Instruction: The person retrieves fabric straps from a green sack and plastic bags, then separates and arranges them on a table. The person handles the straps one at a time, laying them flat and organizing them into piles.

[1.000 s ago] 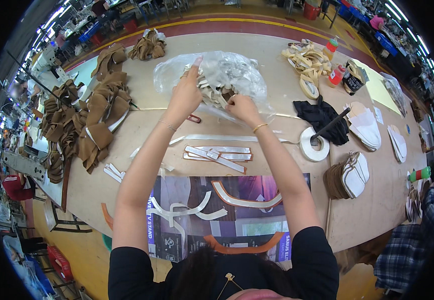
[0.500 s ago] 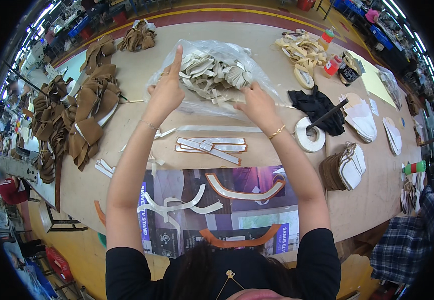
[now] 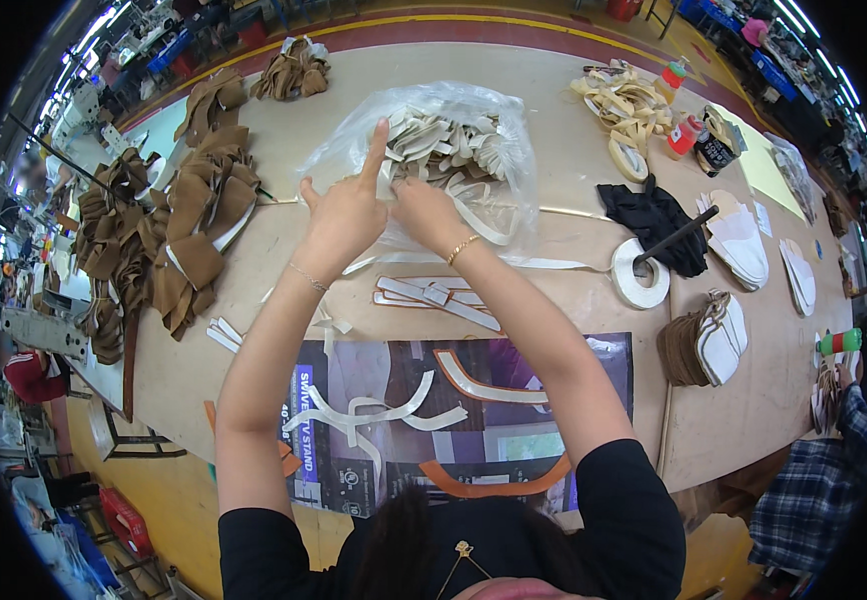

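A clear plastic bag (image 3: 519, 130) lies at the far middle of the table, heaped with white fabric strips (image 3: 444, 140). My left hand (image 3: 347, 222) is over the bag's near left part, its index finger stretched forward and another finger out to the side. Close beside it, my right hand (image 3: 426, 212) reaches in at the near edge of the heap with fingers bent together; their tips and anything between them are hidden. A loose white strip (image 3: 484, 230) loops out of the heap to the right of this hand.
Nearer lie orange-edged strips (image 3: 444, 300) and a printed cardboard sheet (image 3: 594, 400) with curved white and orange strips. Brown fabric pieces (image 3: 184, 260) pile up at left. A tape roll (image 3: 641, 285), black cloth (image 3: 644, 215), stacked white-faced pieces (image 3: 714, 340) and bottles (image 3: 684, 135) stand at right.
My right hand has moved left from the heap's right side to beside my left hand. A white strip now loops out of the heap. The view has shifted slightly.
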`<move>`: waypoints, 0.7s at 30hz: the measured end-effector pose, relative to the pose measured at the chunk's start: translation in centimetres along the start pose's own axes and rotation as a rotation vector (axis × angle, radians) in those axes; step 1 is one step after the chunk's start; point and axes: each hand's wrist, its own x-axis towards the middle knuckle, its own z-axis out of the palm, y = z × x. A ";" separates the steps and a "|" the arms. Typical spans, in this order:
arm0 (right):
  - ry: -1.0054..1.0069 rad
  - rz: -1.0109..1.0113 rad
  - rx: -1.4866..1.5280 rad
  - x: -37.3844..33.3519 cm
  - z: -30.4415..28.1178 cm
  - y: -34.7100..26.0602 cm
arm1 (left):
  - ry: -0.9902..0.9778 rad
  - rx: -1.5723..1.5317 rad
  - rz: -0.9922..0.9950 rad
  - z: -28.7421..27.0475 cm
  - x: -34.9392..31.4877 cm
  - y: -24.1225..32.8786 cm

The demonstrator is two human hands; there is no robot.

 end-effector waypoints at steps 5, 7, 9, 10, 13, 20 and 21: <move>-0.089 -0.104 -0.210 -6.8 -5.3 -1.7 | -0.117 0.040 -0.012 0.1 -0.9 0.1; -0.062 -0.111 -0.193 -9.3 -6.5 1.4 | -0.313 0.072 0.001 -0.5 -1.0 1.8; -0.143 -0.024 -0.115 -11.2 -8.6 3.2 | -0.313 0.100 0.044 0.5 -1.3 1.9; -0.105 0.000 -0.131 -12.0 -9.5 4.6 | -0.309 0.109 0.073 1.0 -1.3 2.1; 0.060 0.069 -0.082 -13.7 -10.3 9.0 | -0.187 0.043 0.130 2.0 -0.8 2.6; 0.155 0.445 0.328 -14.3 -10.3 11.0 | -0.201 0.050 0.183 3.6 -0.2 3.8; 0.139 0.468 0.293 -14.1 -10.1 11.2 | -0.196 0.057 0.191 3.8 -0.3 4.0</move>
